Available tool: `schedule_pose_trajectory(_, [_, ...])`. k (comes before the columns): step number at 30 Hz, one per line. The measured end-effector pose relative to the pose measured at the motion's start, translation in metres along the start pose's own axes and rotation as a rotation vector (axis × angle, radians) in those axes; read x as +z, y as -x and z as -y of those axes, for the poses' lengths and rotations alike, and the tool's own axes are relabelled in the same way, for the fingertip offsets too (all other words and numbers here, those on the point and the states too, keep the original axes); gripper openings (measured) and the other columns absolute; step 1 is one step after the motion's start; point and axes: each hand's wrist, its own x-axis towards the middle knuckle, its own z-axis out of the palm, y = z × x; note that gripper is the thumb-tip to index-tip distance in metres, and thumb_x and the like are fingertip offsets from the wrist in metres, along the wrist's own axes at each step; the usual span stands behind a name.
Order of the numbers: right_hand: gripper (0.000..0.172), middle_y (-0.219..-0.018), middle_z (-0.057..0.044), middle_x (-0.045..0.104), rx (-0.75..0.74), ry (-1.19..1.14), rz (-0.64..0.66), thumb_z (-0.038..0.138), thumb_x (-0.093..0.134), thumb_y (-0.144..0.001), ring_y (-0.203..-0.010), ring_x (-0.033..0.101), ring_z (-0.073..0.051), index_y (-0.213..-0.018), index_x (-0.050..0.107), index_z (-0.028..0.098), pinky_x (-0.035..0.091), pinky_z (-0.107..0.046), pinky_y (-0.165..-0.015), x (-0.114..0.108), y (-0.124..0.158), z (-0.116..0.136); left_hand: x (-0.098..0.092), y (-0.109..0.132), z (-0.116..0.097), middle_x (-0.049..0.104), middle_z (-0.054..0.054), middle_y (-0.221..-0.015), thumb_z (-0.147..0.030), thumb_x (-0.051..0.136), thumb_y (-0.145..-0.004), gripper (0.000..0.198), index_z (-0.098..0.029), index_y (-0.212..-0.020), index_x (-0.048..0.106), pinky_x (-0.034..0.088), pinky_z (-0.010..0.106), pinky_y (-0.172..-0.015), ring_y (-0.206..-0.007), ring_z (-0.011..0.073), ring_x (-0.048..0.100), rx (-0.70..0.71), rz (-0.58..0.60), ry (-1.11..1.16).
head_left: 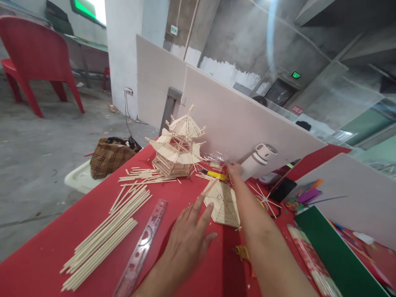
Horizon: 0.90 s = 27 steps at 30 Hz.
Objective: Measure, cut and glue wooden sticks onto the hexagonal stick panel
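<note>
My left hand [192, 231] hovers over the red table, palm down with fingers spread. Its fingertips come near a flat polygonal panel [224, 204] made of wooden sticks; a thin stick [213, 185] lies by the forefinger. My right hand [234, 171] reaches past the panel to a yellow utility knife [216, 175] and a clear plastic wrapper [215, 157]. Its fingers look bent together, but what they hold is too small to make out. Behind the knife, a tiered pagoda model [179, 146] of sticks stands upright.
Long sticks [108, 235] and a clear ruler [144, 247] lie at the left. A white bottle [260, 159] stands by the partition [241, 111]. To the right are a yellow-handled tool [243, 252], a stick star [264, 200], wrapped sticks [311, 258] and a green board [337, 251].
</note>
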Motion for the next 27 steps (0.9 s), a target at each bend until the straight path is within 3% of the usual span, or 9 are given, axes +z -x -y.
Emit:
schedule_pose_trajectory(5, [0.028, -0.113, -0.013, 0.073, -0.225, 0.350, 0.016, 0.021, 0.054, -0.088, -0.113, 0.064, -0.025, -0.106, 0.075, 0.017, 0.045, -0.034, -0.099, -0.044, 0.018, 0.022, 0.003, -0.001, -0.001, 0.035, 0.018, -0.158, -0.029, 0.055, -0.094, 0.051, -0.025, -0.143, 0.045, 0.046, 0.054, -0.102, -0.131, 0.0330, 0.051, 0.031, 0.009, -0.007])
schedule_pose_trajectory(9, [0.032, -0.123, -0.014, 0.068, -0.347, 0.533, 0.068, 0.022, 0.051, -0.091, -0.118, 0.060, -0.025, -0.116, 0.071, 0.020, 0.043, -0.036, -0.102, -0.070, 0.038, 0.040, 0.003, -0.001, 0.004, 0.047, 0.019, -0.149, -0.030, 0.055, -0.093, 0.031, -0.017, -0.118, 0.066, 0.039, 0.056, -0.107, -0.131, 0.0344, 0.051, 0.029, 0.092, -0.074])
schedule_pose_trajectory(11, [0.037, -0.136, -0.014, 0.060, -0.393, 0.592, 0.086, 0.023, 0.051, -0.091, -0.130, 0.051, -0.026, -0.125, 0.067, 0.020, 0.038, -0.038, -0.107, -0.079, 0.049, 0.046, 0.003, 0.000, 0.007, 0.051, 0.019, -0.146, -0.032, 0.055, -0.093, 0.028, -0.016, -0.110, 0.070, 0.038, 0.056, -0.107, -0.129, 0.0352, 0.052, 0.006, 0.129, -0.135])
schedule_pose_trajectory(14, [0.056, -0.161, -0.011, 0.029, -0.460, 0.739, 0.096, 0.030, 0.054, -0.091, -0.150, 0.016, -0.030, -0.147, 0.047, 0.021, 0.017, -0.048, -0.119, -0.089, 0.064, 0.048, 0.005, 0.002, 0.009, 0.049, 0.019, -0.148, -0.034, 0.056, -0.092, 0.032, -0.016, -0.115, 0.070, 0.035, 0.057, -0.109, -0.132, 0.0363, 0.049, -0.034, 0.153, -0.227])
schedule_pose_trajectory(17, [0.070, -0.167, -0.005, 0.000, -0.525, 0.957, 0.052, 0.042, 0.050, -0.094, -0.151, -0.010, -0.031, -0.157, 0.024, 0.026, -0.003, -0.052, -0.119, -0.098, 0.075, 0.044, 0.010, 0.003, 0.010, 0.039, 0.017, -0.156, -0.039, 0.056, -0.092, 0.041, -0.020, -0.127, 0.065, 0.026, 0.062, -0.114, -0.141, 0.0368, 0.039, -0.050, 0.141, -0.273])
schedule_pose_trajectory(22, [0.066, -0.167, -0.003, -0.005, -0.615, 1.004, -0.071, 0.041, 0.043, -0.097, -0.151, -0.015, -0.029, -0.158, 0.019, 0.028, -0.010, -0.050, -0.118, -0.113, 0.088, 0.039, 0.019, 0.003, 0.007, 0.024, 0.015, -0.163, -0.052, 0.054, -0.090, 0.059, -0.022, -0.141, 0.054, 0.012, 0.067, -0.116, -0.149, 0.0367, 0.022, -0.047, 0.129, -0.334])
schedule_pose_trajectory(27, [0.065, -0.167, -0.003, -0.009, -0.628, 0.972, -0.085, 0.036, 0.043, -0.098, -0.151, -0.015, -0.030, -0.158, 0.019, 0.027, -0.013, -0.051, -0.118, -0.120, 0.100, 0.039, 0.021, 0.001, 0.003, 0.016, 0.014, -0.165, -0.059, 0.053, -0.088, 0.067, -0.021, -0.143, 0.051, 0.005, 0.066, -0.117, -0.151, 0.0370, 0.013, -0.050, 0.081, -0.375])
